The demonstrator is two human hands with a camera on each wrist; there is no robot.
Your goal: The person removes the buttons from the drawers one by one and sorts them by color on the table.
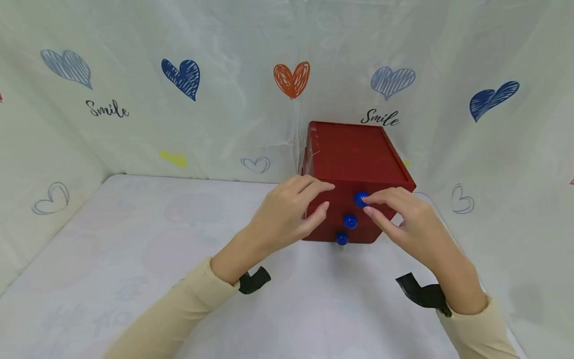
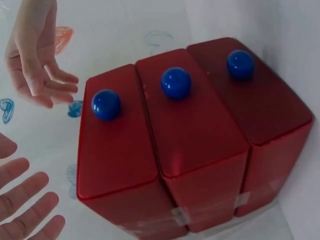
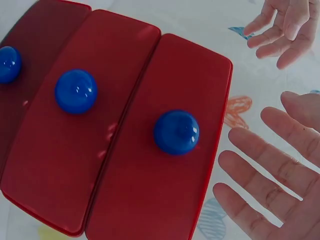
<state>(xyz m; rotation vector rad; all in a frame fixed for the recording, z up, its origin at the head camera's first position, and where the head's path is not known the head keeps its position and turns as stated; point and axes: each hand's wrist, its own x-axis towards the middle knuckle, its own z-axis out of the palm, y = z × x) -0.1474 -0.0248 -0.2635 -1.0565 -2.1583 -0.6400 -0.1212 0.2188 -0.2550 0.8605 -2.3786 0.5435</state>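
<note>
A small red drawer cabinet [image 1: 357, 152] stands against the back cloth, its front facing me. On that front are three drawers, each with a round blue knob; the top knob [image 1: 360, 199], middle knob [image 1: 350, 221] and bottom knob [image 1: 342, 239] run downward. All three drawer fronts look flush. Near the upper left of the front hovers my left hand [image 1: 287, 209], fingers spread and holding nothing. My right hand [image 1: 405, 219] hangs before the top knob, overlapping it in the head view. The right wrist view has its fingers [image 3: 270, 170] spread, apart from the knobs.
A white cloth with printed hearts [image 1: 292, 80] hangs behind and at the sides of the pale table [image 1: 148, 259]. Strips of clear tape [image 2: 181, 216] cling to the cabinet's side. Dark straps [image 1: 421, 291] sit at both wrists.
</note>
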